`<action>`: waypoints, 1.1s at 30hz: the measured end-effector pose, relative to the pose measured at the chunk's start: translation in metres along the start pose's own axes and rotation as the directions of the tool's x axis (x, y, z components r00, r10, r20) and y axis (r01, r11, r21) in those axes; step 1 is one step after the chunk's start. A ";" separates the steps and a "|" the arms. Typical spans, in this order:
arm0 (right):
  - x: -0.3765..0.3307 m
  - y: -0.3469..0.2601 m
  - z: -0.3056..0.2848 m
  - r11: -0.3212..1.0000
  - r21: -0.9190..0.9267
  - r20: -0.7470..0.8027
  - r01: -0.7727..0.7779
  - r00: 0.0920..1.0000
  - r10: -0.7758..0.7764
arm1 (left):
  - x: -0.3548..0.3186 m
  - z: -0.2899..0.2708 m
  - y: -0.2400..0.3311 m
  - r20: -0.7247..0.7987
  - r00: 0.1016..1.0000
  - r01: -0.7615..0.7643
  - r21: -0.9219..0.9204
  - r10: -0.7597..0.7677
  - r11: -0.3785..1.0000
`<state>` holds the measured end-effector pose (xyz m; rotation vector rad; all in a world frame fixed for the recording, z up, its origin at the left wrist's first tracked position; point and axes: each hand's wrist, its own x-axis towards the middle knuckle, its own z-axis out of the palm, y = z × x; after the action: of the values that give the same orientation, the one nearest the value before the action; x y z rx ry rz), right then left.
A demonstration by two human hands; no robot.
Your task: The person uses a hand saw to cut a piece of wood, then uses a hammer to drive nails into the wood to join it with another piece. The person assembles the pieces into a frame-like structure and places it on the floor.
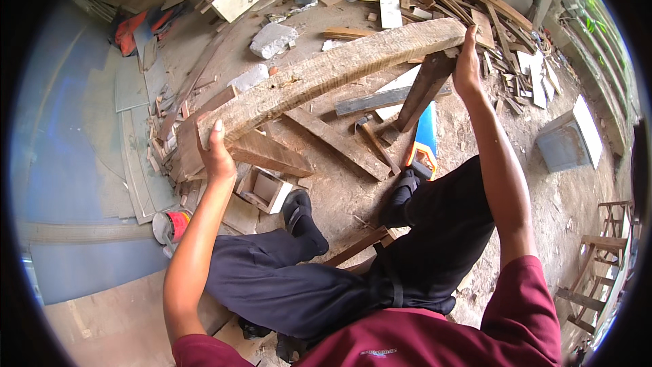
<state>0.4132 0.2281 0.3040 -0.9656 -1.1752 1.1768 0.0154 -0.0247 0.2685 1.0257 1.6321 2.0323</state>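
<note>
A thick, rough wooden beam (339, 64) stretches across in front of me, its right end farther away than its left. My left hand (219, 155) grips the left end, thumb up along the end face and the other fingers hidden. At the far right end, my right hand (467, 66) clasps the beam, fingers mostly behind the wood. Shorter wooden pieces (268, 153) and a dark upright block (424, 92) show below the beam; whether they touch it I cannot tell. Between my feet and the beam lie a hammer (377, 144) and a handsaw (426, 132) with blue blade and orange handle.
Scrap wood (502, 34) is heaped at the far right, with concrete chunks (273, 39) farther left. A grey box-like container (567, 137) stands right, near a wooden ladder-like frame (601, 258). A red-labelled can (171, 225) sits left, beside blue-grey sheets (75, 163).
</note>
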 end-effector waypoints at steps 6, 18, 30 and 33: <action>0.018 0.022 -0.010 0.998 -0.039 -0.108 0.039 0.993 -0.043 | 0.001 -0.001 -0.007 0.053 0.997 -0.056 0.038 0.054 0.998; 0.001 0.016 0.017 0.989 -0.141 -0.275 0.049 0.958 -0.086 | -0.002 0.001 -0.007 0.069 0.996 -0.062 0.057 0.058 0.996; -0.023 0.012 0.038 1.000 0.001 -0.315 -0.004 0.949 0.004 | -0.004 0.008 0.003 0.082 0.994 -0.081 0.063 0.076 0.995; -0.028 0.016 0.047 1.000 0.009 -0.289 -0.011 0.957 0.013 | -0.012 0.029 0.014 0.073 0.992 -0.104 0.076 0.099 0.992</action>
<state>0.3642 0.2018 0.2917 -1.0995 -0.9304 1.0082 0.0467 -0.0159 0.2797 1.2159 1.6687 1.9857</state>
